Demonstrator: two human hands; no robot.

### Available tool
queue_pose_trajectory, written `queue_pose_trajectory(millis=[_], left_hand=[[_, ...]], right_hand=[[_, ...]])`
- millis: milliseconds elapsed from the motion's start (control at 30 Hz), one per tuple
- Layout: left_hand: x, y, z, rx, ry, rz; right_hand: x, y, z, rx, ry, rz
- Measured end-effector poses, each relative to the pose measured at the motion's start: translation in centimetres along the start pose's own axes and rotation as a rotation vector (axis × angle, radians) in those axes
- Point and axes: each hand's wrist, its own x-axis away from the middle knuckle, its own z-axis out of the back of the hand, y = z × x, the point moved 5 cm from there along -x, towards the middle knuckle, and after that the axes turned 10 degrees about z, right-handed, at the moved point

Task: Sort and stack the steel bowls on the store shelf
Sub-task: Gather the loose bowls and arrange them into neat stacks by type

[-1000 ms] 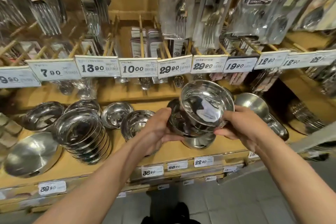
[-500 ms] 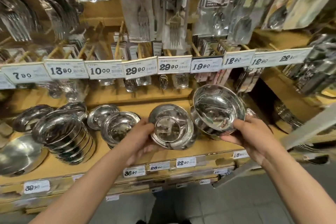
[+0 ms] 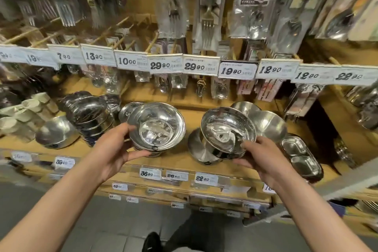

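My left hand [image 3: 114,149] grips a steel bowl [image 3: 157,127] by its near rim, over a smaller bowl [image 3: 127,110] on the wooden shelf [image 3: 178,161]. A second steel bowl [image 3: 227,131] is held by my right hand [image 3: 263,159], tilted toward me above an upturned bowl [image 3: 199,149] on the shelf. Behind it rest two larger bowls [image 3: 268,125]. A stack of steel bowls [image 3: 90,114] stands at the left, with an upturned bowl [image 3: 55,133] in front of it.
Divided steel trays [image 3: 300,155] lie at the shelf's right end. Packs of forks and spoons [image 3: 206,16] hang above a row of price tags [image 3: 165,65]. Pale ceramic cups [image 3: 22,110] sit far left. More price labels [image 3: 150,173] line the shelf's front edge.
The two bowls, nested together a second ago, have come apart: my left hand carried one leftward over the shelf bowls, my right hand kept the other to the right. The view also shifted right.
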Motion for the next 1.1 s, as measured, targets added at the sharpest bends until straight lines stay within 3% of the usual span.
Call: queue_pose_trajectory(millis=[367,767,1100], left_hand=[[3.1,-1.9,3.0,0.078,0.122,-0.082],[1.0,-3.7,1.6,0.015,0.143,0.002],[-0.9,-3.2,1.0,-0.022,0.071,0.032]], right_hand=[[-5.2,4.1,-3.9,0.179,-0.121,-0.036],[-8.6,7.8,-4.0,0.248,-0.018,-0.082],[-9.0,7.3,-3.3,0.497,0.076,-0.094]])
